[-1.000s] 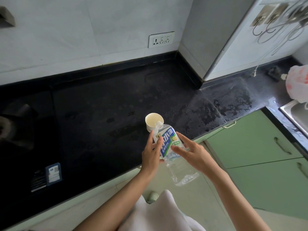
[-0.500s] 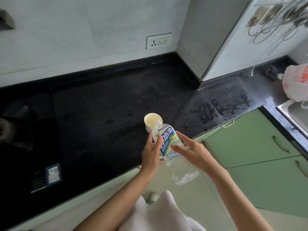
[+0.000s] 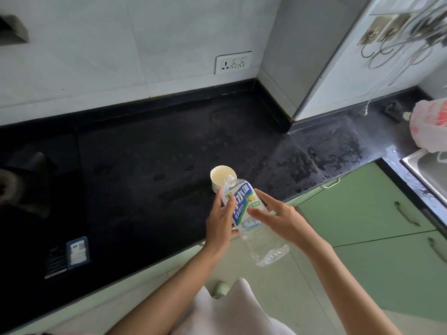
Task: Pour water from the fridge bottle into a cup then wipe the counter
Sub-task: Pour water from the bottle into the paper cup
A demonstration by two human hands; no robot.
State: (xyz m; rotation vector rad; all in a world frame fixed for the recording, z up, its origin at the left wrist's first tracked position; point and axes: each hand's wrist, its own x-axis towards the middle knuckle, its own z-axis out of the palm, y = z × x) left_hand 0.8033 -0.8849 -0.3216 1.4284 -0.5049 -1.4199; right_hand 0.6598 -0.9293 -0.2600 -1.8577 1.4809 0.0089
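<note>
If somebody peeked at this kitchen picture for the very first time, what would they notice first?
Probably the clear plastic bottle with a blue and white label, tipped so its mouth is over the small cream cup near the front edge of the black counter. The left hand and right hand hold it on either side. Next, the white and red plastic bag far right, by the sink.
</note>
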